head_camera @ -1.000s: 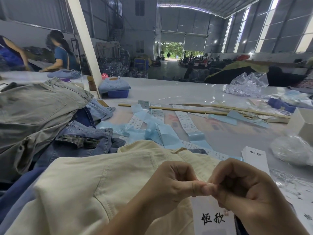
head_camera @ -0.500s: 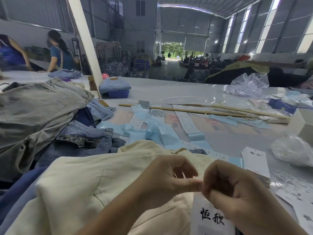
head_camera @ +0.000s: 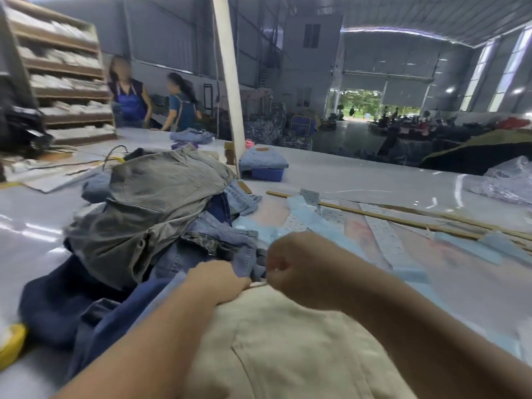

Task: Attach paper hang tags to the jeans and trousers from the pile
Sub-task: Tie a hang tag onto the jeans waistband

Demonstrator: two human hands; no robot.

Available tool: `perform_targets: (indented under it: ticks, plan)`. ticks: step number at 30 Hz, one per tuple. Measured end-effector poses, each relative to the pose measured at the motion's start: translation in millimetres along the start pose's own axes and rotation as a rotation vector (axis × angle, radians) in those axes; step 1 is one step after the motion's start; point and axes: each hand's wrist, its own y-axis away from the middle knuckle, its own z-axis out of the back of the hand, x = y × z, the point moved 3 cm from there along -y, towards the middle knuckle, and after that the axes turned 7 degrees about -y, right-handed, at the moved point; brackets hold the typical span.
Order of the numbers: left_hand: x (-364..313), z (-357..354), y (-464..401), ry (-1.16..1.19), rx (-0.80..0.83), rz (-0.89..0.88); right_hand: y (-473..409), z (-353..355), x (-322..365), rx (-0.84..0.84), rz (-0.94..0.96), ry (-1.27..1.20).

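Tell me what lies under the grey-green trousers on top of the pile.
Under the grey-green trousers lie blue jeans and, lower left, a dark navy garment. How many more pieces sit beneath cannot be seen, because the trousers cover the pile's middle.

Beige trousers (head_camera: 288, 349) nearest (waistband gripped), jeans pile (head_camera: 161, 214) behind

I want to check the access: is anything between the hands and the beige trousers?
Nothing visible. The left hand and right hand are already at the top edge of the beige trousers.
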Motion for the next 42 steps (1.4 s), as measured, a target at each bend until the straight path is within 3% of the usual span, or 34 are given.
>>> perform_targets:
  ticks: [5,12,15,20,32,37,40,42]
  plan:
    - [23,-5,-17,0.003,-0.001,0.095,-96,-60,-5,0.212,-0.077,0.141]
    - [64,-25,-54,-0.035,-0.095,0.285,-177,-113,-46,0.17,-0.391,-0.161]
    - [65,-39,-64,-0.019,-0.198,0.369,-194,-141,-59,0.207,-0.427,-0.202]
    - [66,-49,-77,-0.025,-0.289,0.483,-199,-164,-77,0.118,-0.567,-0.369]
    - [60,-49,-78,0.024,-0.256,0.413,-202,-146,-80,-0.222,-0.575,-0.795]
    - [39,-51,-76,0.342,-0.132,0.13,-202,-148,-75,-0.222,-0.394,-0.989]
    - [35,-47,-76,0.48,-0.148,0.132,-204,-149,-72,-0.234,-0.261,-1.081]
    - [33,-42,-77,0.429,-0.195,0.178,-203,-148,-67,-0.26,-0.183,-1.133]
